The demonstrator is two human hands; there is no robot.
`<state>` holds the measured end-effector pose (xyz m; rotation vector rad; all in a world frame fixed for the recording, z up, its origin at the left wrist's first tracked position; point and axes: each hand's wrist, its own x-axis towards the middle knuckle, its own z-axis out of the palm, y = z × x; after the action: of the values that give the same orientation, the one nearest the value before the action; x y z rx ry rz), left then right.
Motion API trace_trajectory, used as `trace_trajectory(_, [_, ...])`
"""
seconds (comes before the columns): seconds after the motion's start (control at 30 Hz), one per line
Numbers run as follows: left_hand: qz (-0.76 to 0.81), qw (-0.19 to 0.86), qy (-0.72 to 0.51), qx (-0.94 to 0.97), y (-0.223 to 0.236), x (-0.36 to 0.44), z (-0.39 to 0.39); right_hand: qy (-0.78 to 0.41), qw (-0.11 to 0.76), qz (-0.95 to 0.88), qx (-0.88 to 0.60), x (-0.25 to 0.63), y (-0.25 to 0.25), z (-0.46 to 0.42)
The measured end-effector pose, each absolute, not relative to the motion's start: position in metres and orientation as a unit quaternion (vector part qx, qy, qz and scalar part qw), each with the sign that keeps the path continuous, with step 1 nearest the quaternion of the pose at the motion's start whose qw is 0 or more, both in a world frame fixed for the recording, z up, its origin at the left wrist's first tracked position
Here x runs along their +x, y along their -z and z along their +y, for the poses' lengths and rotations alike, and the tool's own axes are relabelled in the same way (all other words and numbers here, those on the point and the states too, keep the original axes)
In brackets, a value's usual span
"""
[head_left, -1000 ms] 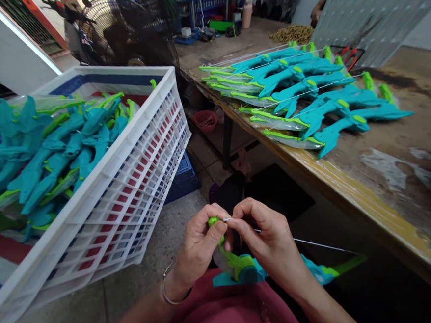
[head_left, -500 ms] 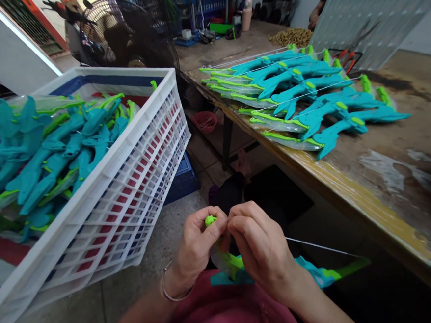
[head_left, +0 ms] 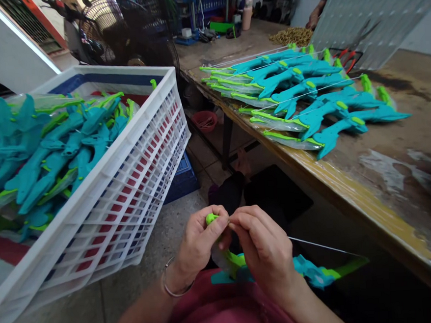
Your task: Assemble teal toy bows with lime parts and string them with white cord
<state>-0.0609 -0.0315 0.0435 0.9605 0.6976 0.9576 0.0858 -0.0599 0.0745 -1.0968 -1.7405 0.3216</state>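
Observation:
A teal toy bow [head_left: 309, 271] with lime-green limbs lies across my lap, partly hidden behind my hands. My left hand [head_left: 202, 234] is closed around one lime-green limb, whose knobbed tip [head_left: 211, 219] pokes out by the thumb. Close against it, my right hand [head_left: 263, 242] pinches at the tip with thumb and forefinger. From behind the right hand the white bowstring [head_left: 322, 245] runs taut to the bow's other green end. What lies between the right fingertips looks like the thin string's end, too small to see well.
On the left a white plastic crate [head_left: 142, 171] holds many teal and green bows. A row of strung toy bows [head_left: 330, 106] lies on the wooden table [head_left: 399, 203] at right, beside orange-handled scissors [head_left: 350, 61]. Behind the crate stands a black fan [head_left: 125, 35].
My right fingers have shifted slightly and now pinch more narrowly beside the green tip. The left hand keeps its hold on the limb.

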Motion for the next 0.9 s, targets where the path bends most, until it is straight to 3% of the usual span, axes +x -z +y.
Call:
trace_trajectory(0.17, [0.329, 0.733, -0.434, 0.407, -0.043, -0.058, -0.034, -0.079, 0.518, -0.722, -0.453, 0.081, -0.064, -0.061])
trace_trajectory(0.53, [0.301, 0.748, -0.437, 0.397, -0.044, -0.056, -0.03, -0.172, 0.537, -0.663, -0.492, 0.082, -0.069, -0.065])
trace_trajectory(0.9, [0.35, 0.723, -0.448, 0.392, -0.043, -0.056, -0.029, -0.149, 0.5, -0.704, -0.481, 0.083, -0.067, -0.06])
